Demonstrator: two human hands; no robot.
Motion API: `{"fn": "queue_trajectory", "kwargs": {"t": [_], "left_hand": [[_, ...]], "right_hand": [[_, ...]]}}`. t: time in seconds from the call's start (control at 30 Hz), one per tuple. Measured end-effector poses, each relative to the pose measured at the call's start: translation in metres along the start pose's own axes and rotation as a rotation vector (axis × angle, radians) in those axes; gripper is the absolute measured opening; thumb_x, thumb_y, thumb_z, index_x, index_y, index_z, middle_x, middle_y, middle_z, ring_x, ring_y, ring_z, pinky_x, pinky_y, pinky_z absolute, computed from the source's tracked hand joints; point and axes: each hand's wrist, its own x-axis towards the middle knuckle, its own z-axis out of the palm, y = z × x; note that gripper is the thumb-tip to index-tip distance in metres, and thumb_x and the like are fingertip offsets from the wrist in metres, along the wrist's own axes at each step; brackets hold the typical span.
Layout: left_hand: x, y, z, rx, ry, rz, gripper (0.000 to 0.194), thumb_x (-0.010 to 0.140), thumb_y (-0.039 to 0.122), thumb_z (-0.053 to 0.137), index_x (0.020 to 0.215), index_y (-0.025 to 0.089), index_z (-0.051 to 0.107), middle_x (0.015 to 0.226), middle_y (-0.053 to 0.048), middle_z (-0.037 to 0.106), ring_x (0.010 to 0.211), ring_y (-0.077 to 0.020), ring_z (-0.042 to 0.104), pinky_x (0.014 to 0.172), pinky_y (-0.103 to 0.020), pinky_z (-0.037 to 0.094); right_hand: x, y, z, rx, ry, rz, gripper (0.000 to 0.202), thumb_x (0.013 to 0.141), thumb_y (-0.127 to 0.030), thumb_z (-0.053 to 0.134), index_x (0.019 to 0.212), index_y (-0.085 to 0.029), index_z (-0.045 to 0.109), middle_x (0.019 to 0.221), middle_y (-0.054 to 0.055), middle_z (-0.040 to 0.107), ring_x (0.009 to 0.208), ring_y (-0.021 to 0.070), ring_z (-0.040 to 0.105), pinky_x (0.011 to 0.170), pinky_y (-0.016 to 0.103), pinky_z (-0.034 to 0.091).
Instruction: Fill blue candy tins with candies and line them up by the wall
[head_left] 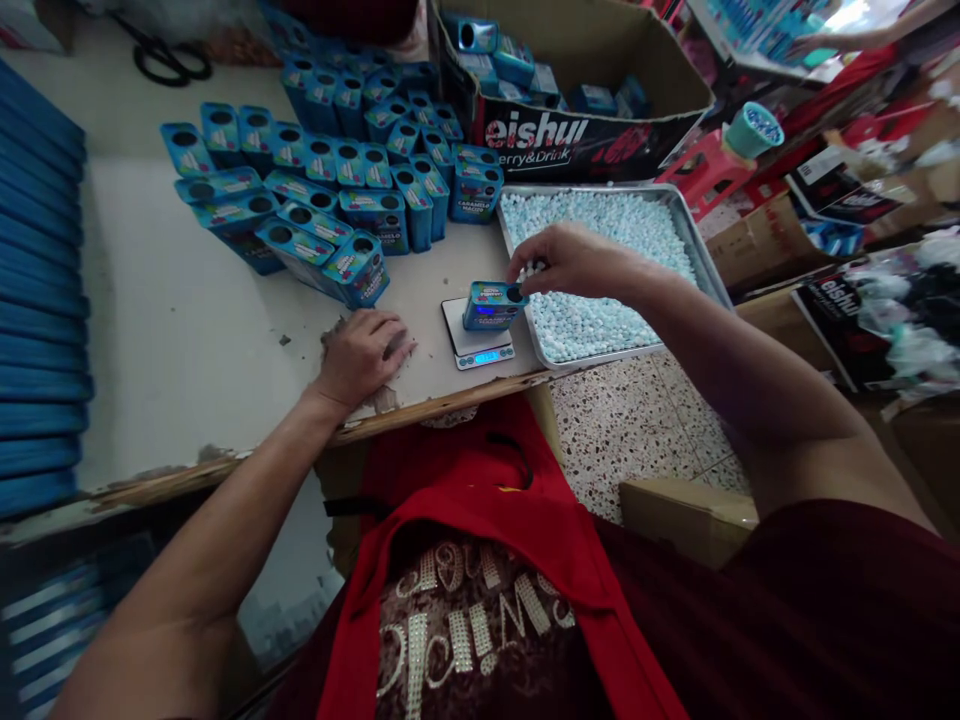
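Observation:
A small blue tin (pixel 491 308) with a round dark hole in its top stands on a white digital scale (pixel 484 355) whose display is lit. My right hand (pixel 566 262) is at the tin's right top corner, its fingers curled round some small white candies close to the hole. Under that hand and forearm lies a metal tray (pixel 703 245) filled with white and pale blue candies (pixel 592 325). My left hand (pixel 364 355) rests on the table near its front edge, left of the scale, fingers loosely spread and nothing visible in them. Beyond it stand many blue tins (pixel 360 268) in rows.
An open cardboard box (pixel 645 140) holding blue tins stands behind the tray. Black scissors (pixel 171 62) lie at the back left. Blue stacked packs (pixel 41 290) line the left side. On the right are a red stool (pixel 701 175), a blue cup (pixel 752 130) and boxes; another person's arm shows behind.

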Motion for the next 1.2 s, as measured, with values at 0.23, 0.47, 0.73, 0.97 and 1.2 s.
{"fn": "queue_trajectory", "kwargs": {"t": [0.23, 0.47, 0.73, 0.97, 1.2], "left_hand": [[0.0, -0.002, 0.004, 0.078, 0.005, 0.036, 0.024, 0.114, 0.041, 0.074, 0.127, 0.023, 0.083, 0.139, -0.019, 0.085, 0.135, -0.0429, 0.077, 0.121, -0.063, 0.064], [-0.001, -0.004, 0.001, 0.072, -0.009, 0.042, 0.026, 0.116, 0.044, 0.07, 0.126, 0.023, 0.082, 0.14, -0.02, 0.085, 0.135, -0.044, 0.075, 0.122, -0.064, 0.063], [0.0, -0.003, -0.003, 0.061, -0.045, 0.0, 0.023, 0.117, 0.047, 0.072, 0.124, 0.024, 0.075, 0.142, -0.015, 0.083, 0.137, -0.0369, 0.072, 0.128, -0.06, 0.059], [0.0, -0.002, -0.006, 0.094, -0.049, -0.006, 0.025, 0.118, 0.049, 0.07, 0.122, 0.025, 0.076, 0.141, -0.016, 0.083, 0.137, -0.0382, 0.074, 0.126, -0.06, 0.061], [-0.001, -0.001, -0.006, 0.085, -0.049, -0.026, 0.028, 0.119, 0.051, 0.067, 0.124, 0.026, 0.075, 0.142, -0.016, 0.082, 0.139, -0.0387, 0.072, 0.128, -0.06, 0.059]], "right_hand": [[-0.007, -0.006, -0.001, -0.233, -0.083, 0.018, 0.031, 0.092, -0.042, 0.103, 0.113, -0.02, 0.096, 0.079, 0.001, 0.073, 0.08, 0.0193, 0.068, 0.075, 0.037, 0.053], [-0.007, 0.028, -0.019, 0.083, 0.091, 0.14, 0.031, 0.087, -0.041, 0.111, 0.1, -0.021, 0.092, 0.075, 0.004, 0.077, 0.078, 0.022, 0.074, 0.073, 0.036, 0.065], [-0.02, 0.059, -0.025, 0.391, 0.201, 0.267, 0.033, 0.081, -0.023, 0.114, 0.096, -0.017, 0.086, 0.084, 0.007, 0.083, 0.086, 0.0244, 0.083, 0.091, 0.043, 0.077], [-0.009, 0.017, -0.005, 0.245, 0.093, 0.143, 0.033, 0.08, -0.035, 0.116, 0.092, -0.024, 0.088, 0.079, 0.003, 0.081, 0.087, 0.026, 0.083, 0.089, 0.042, 0.076], [-0.009, -0.006, 0.002, -0.21, 0.032, -0.014, 0.022, 0.092, -0.041, 0.103, 0.104, -0.024, 0.095, 0.08, 0.001, 0.079, 0.092, 0.025, 0.079, 0.082, 0.037, 0.063]]}}
